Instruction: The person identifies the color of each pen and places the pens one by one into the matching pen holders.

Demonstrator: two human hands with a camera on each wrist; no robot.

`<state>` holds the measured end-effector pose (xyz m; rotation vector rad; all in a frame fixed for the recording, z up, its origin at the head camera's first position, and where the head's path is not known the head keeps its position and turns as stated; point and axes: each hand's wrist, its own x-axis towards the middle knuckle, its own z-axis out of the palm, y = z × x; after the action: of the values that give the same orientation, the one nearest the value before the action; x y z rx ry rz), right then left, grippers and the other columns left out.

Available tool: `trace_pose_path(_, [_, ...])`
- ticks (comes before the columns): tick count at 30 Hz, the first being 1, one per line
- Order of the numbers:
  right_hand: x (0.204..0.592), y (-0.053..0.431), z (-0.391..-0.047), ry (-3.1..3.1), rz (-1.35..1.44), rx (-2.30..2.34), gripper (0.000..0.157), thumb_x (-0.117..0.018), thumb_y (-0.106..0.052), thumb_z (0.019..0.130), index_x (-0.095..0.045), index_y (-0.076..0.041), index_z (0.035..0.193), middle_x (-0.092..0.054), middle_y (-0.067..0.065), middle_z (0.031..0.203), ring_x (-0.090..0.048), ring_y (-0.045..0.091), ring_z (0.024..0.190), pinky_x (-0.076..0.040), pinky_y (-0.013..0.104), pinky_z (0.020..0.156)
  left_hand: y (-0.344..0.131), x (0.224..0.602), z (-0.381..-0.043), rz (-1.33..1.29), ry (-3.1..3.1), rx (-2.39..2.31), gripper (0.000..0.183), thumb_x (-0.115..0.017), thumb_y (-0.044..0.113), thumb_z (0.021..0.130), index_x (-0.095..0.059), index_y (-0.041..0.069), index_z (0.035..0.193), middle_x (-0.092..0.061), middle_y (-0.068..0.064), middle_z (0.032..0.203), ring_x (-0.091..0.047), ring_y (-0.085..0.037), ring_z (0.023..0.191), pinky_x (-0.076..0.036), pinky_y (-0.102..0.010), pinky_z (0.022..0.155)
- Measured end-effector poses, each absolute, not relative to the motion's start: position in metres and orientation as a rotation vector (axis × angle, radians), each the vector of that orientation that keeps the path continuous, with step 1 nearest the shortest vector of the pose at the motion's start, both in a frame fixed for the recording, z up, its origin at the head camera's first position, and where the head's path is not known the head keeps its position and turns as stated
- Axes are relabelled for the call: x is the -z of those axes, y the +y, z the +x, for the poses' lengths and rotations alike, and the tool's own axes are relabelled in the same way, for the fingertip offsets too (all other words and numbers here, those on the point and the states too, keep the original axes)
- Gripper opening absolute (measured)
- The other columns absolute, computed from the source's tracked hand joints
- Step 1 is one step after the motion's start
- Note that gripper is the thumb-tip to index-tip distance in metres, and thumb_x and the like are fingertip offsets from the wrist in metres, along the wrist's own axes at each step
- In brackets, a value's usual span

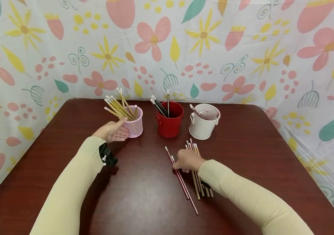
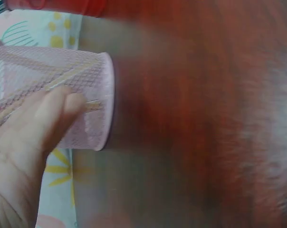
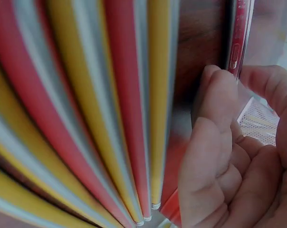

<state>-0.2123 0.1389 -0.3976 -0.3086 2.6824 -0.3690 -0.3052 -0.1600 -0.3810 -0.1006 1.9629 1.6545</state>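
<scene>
My left hand (image 1: 115, 131) rests its fingers against the side of a pink mesh cup (image 1: 135, 128), which holds several gold pencils (image 1: 117, 105) with white erasers. In the left wrist view, the fingertips lie on the mesh (image 2: 93, 76). Over the table, my right hand (image 1: 188, 160) pinches a red pencil (image 3: 238, 38) between thumb and index finger. Two reddish pencils slant out on the left of that hand in the head view. Beneath and beside the hand lies a loose pile of gold and red pencils (image 1: 197, 186), partly hidden by the wrist.
A red bucket (image 1: 169, 127) with several black pencils (image 1: 159, 106) stands at the back middle. Right of it is a white bucket (image 1: 203, 129) with a few pinkish pencils (image 1: 195, 111). The brown table (image 1: 131, 202) ends at a flowered cloth (image 1: 155, 71) behind.
</scene>
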Motion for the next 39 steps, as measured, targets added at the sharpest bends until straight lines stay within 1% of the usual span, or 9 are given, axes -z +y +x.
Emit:
trace_pose_path(3, [0.397,0.138,-0.212,2.668,-0.302,0.415,0.026,-0.070,-0.017,0.079,-0.058,-0.008,0.058,-0.056,-0.002,0.046,-0.058,0.014,0.045,-0.042,0.026,0.044,-0.161,0.379,-0.306,-0.066,1.932,-1.593,0.077,-0.026,0.048,0.102,-0.031,-0.021,0.135,-0.044,-0.035,0.132,-0.048,-0.036,0.120,-0.049,-0.033,0.093])
trace_pose_path(6, [0.398,0.139,-0.211,2.660,-0.301,0.444,0.026,-0.070,-0.017,0.079,-0.058,-0.007,0.058,-0.056,-0.001,0.046,-0.059,0.014,0.044,-0.041,0.024,0.042,-0.159,0.379,-0.307,-0.058,1.918,-1.552,0.080,-0.020,0.050,0.101,-0.025,-0.021,0.138,-0.033,-0.038,0.141,-0.039,-0.041,0.128,-0.045,-0.035,0.098])
trace_pose_path(16, [0.403,0.143,-0.211,2.614,-0.278,0.577,0.026,-0.067,-0.013,0.081,-0.060,-0.005,0.057,-0.057,0.000,0.047,-0.055,0.011,0.041,-0.047,0.025,0.040,-0.155,0.374,-0.303,-0.076,1.993,-1.560,0.078,-0.022,0.048,0.102,-0.031,-0.022,0.135,-0.037,-0.038,0.138,-0.053,-0.034,0.115,-0.048,-0.035,0.094])
trace_pose_path(23, [0.386,0.157,-0.216,2.512,-0.280,0.916,0.019,-0.058,-0.010,0.080,-0.064,0.000,0.064,-0.059,0.003,0.051,-0.057,0.011,0.045,-0.054,0.030,0.048,-0.155,0.373,-0.301,-0.082,2.037,-1.566,0.075,-0.026,0.046,0.102,-0.036,-0.022,0.132,-0.046,-0.035,0.131,-0.061,-0.024,0.097,-0.050,-0.035,0.091])
trace_pose_path(25, [0.379,0.165,-0.219,2.461,-0.271,1.049,0.016,-0.055,-0.007,0.080,-0.063,0.002,0.070,-0.059,0.003,0.053,-0.057,0.011,0.047,-0.055,0.031,0.051,-0.156,0.373,-0.301,-0.080,2.030,-1.563,0.075,-0.026,0.046,0.102,-0.036,-0.022,0.132,-0.047,-0.034,0.131,-0.061,-0.024,0.097,-0.050,-0.035,0.091])
trace_pose_path(28, [0.371,0.177,-0.225,2.388,-0.278,1.235,0.016,-0.052,-0.004,0.081,-0.063,0.008,0.077,-0.058,0.002,0.057,-0.057,0.011,0.050,-0.056,0.031,0.055,-0.156,0.375,-0.301,-0.084,2.021,-1.561,0.076,-0.026,0.047,0.102,-0.037,-0.021,0.132,-0.045,-0.035,0.134,-0.059,-0.029,0.106,-0.048,-0.037,0.095])
trace_pose_path(31, [0.363,0.188,-0.231,2.361,-0.292,1.388,0.017,-0.050,-0.004,0.086,-0.059,0.006,0.076,-0.058,0.001,0.060,-0.058,0.010,0.054,-0.057,0.033,0.061,-0.157,0.375,-0.301,-0.069,2.021,-1.565,0.075,-0.028,0.048,0.102,-0.037,-0.021,0.132,-0.044,-0.035,0.134,-0.055,-0.033,0.114,-0.047,-0.039,0.097])
trace_pose_path(35, [0.354,0.199,-0.236,2.384,-0.329,1.426,0.022,-0.053,-0.009,0.094,-0.061,0.007,0.081,-0.060,0.000,0.064,-0.061,0.012,0.059,-0.058,0.039,0.069,-0.158,0.375,-0.301,-0.076,2.025,-1.567,0.074,-0.030,0.047,0.102,-0.040,-0.020,0.131,-0.049,-0.033,0.129,-0.056,-0.030,0.111,-0.049,-0.036,0.093])
trace_pose_path(39, [0.342,0.203,-0.237,2.395,-0.363,1.432,0.023,-0.058,-0.007,0.094,-0.060,0.016,0.099,-0.063,0.002,0.072,-0.061,0.014,0.060,-0.058,0.040,0.069,-0.159,0.375,-0.302,-0.077,2.024,-1.578,0.073,-0.032,0.047,0.101,-0.041,-0.019,0.130,-0.054,-0.030,0.124,-0.060,-0.025,0.103,-0.050,-0.036,0.093])
